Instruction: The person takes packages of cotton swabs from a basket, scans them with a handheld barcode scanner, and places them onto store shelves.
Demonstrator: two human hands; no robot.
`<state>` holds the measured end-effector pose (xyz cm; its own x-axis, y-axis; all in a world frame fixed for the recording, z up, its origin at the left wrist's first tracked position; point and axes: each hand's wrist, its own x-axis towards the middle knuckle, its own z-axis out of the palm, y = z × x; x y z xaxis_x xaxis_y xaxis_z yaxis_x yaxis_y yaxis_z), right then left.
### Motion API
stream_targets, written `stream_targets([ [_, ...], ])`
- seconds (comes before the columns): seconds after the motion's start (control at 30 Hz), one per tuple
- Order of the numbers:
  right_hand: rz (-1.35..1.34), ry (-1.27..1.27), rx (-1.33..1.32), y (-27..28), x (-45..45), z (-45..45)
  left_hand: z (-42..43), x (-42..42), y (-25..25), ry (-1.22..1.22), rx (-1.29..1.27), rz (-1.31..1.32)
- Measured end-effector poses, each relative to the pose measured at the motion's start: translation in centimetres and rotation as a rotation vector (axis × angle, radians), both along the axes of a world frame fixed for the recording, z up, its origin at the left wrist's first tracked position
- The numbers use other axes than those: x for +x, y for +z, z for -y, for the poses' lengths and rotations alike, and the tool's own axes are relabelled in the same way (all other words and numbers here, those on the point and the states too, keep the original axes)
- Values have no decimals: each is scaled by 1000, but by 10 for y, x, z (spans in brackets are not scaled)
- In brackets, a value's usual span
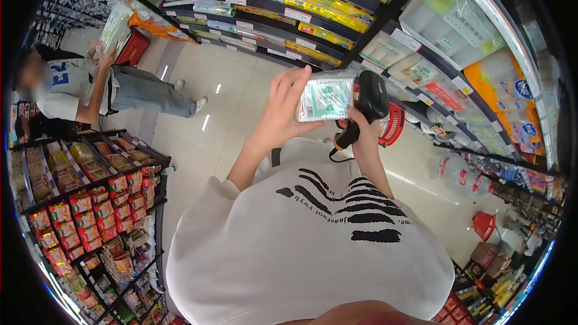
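My left hand (280,103) grips the left side of a small clear plastic pack (326,99) with a green-and-white label, fingers behind it and thumb along its lower edge. What is inside cannot be made out. On the right, my right hand (362,135) is wrapped round the handle of a black barcode scanner (374,95). The scanner's head is beside the pack's right edge, and a cable runs from the base of its handle. Both are held up in front of my chest, above the tiled floor.
Shelves of yellow boxes (328,9) rise ahead, and bagged goods (448,27) fill the right shelf. A red basket (392,125) stands behind my right hand. Another person (90,84) at the left holds a package (114,27). A snack rack (90,204) stands at lower left.
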<state>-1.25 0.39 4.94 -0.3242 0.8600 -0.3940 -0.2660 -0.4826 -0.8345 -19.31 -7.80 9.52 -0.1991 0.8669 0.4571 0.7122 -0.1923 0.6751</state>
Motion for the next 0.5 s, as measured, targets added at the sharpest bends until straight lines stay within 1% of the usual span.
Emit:
stream_targets([
  [0.03,-15,4,-22,2,-2,1,2,-4,0,14,12,-4],
  [0.1,-39,21,-39,5,-7,2,11,-8,-2,9,-78,-28],
  [0.27,-69,23,-5,13,-8,10,16,-12,1,25,-47,23],
  [0.37,-115,-25,17,18,-10,15,17,-13,4,23,-32,47],
  [0.5,-91,26,12,8,-4,12,14,-12,4,21,-38,40],
])
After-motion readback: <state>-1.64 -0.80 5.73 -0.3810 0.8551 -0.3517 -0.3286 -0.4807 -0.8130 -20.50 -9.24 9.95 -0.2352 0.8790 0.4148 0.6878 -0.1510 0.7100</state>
